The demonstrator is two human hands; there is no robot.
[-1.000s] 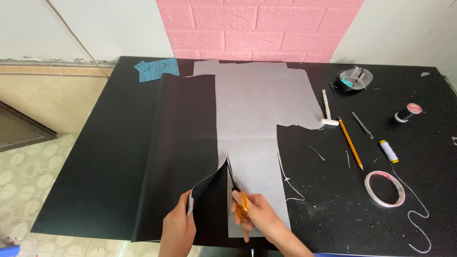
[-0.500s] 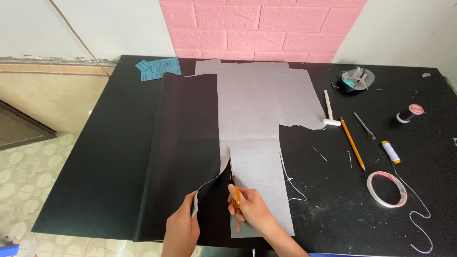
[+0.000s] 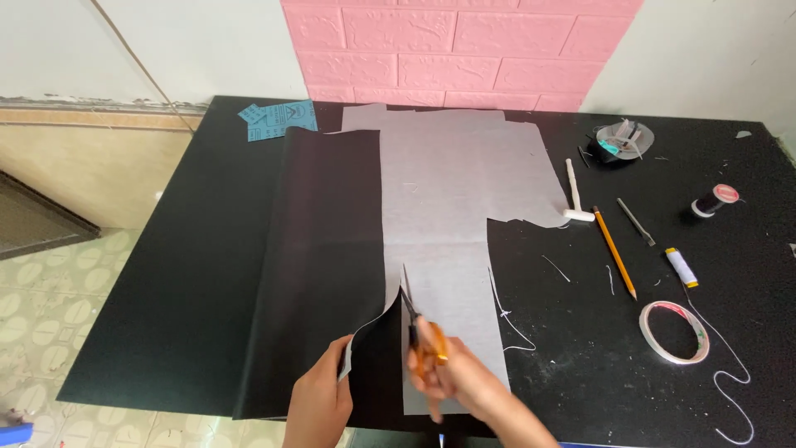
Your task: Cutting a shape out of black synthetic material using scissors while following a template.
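Note:
A grey paper pattern (image 3: 452,191) lies on a black sheet (image 3: 319,249) spread over the black table (image 3: 199,249). My right hand (image 3: 464,386) grips orange-handled scissors (image 3: 419,332), their blades pointing away from me along the pattern's left edge, in a cut that runs up from the near edge. My left hand (image 3: 319,402) pinches the loose cut flap of the black sheet and lifts it a little to the left of the blades.
Right of the pattern lie a white T-shaped tool (image 3: 575,195), a pencil (image 3: 614,251), a small metal tool (image 3: 636,221), a white thread spool (image 3: 681,267), a black spool (image 3: 713,200), a tape roll (image 3: 674,332) and a loose white thread (image 3: 730,377). Blue paper scraps (image 3: 278,119) lie at the back.
The scissors have advanced further up the pattern's left edge, lengthening the cut. My left hand keeps hold of the flap.

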